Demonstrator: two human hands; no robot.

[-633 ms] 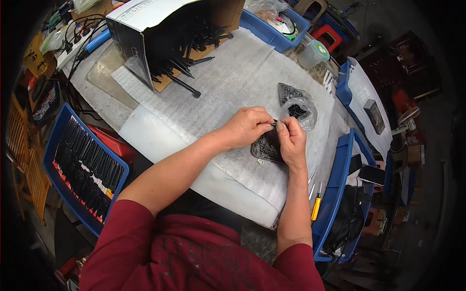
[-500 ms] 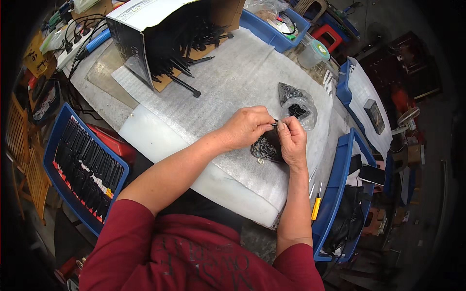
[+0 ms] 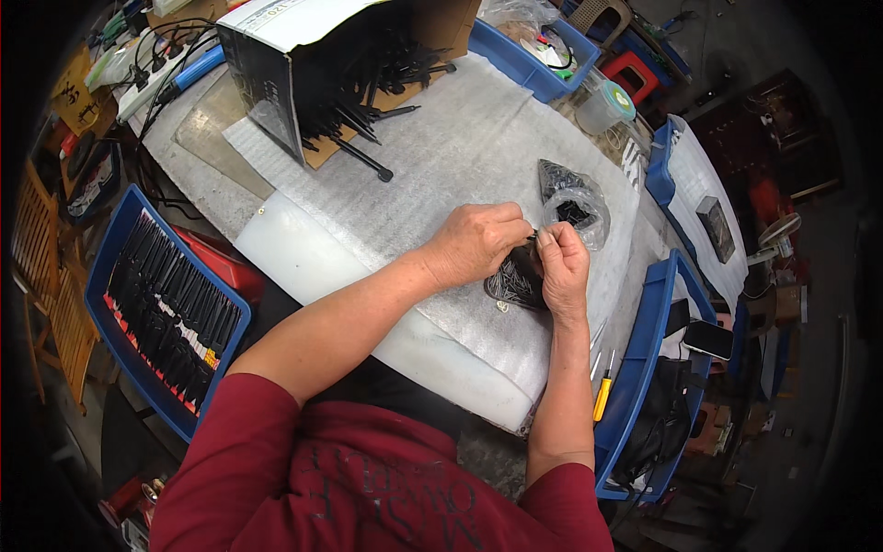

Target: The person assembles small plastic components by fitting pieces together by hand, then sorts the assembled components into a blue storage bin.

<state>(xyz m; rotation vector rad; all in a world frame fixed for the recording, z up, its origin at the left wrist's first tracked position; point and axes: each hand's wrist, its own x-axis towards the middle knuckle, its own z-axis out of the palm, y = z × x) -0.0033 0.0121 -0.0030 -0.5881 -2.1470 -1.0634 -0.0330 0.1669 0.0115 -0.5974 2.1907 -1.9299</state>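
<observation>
My left hand (image 3: 478, 243) and my right hand (image 3: 564, 269) meet fingertip to fingertip over the work table, both closed in a pinch. Between them shows a small black part (image 3: 533, 236), mostly covered by the fingers. Just under the hands lies a dark shallow tray (image 3: 516, 283) of thin silvery metal pins, partly hidden by my right hand. A tiny pale metal piece (image 3: 502, 306) rests at its near edge. Beyond my right hand sits an open clear plastic bag (image 3: 578, 204) with small black pieces inside.
An open carton (image 3: 267, 101) of black rod-like parts stands at the far left, on white foam sheeting (image 3: 460, 120). Blue bins flank the table: one (image 3: 241, 336) with black packed items left, one (image 3: 635, 368) right. A yellow-handled screwdriver (image 3: 602, 397) lies near the right edge.
The whole view has shifted slightly, so the scene sits a little further right and lower. Both hands keep pinching at the same spot above the pin tray.
</observation>
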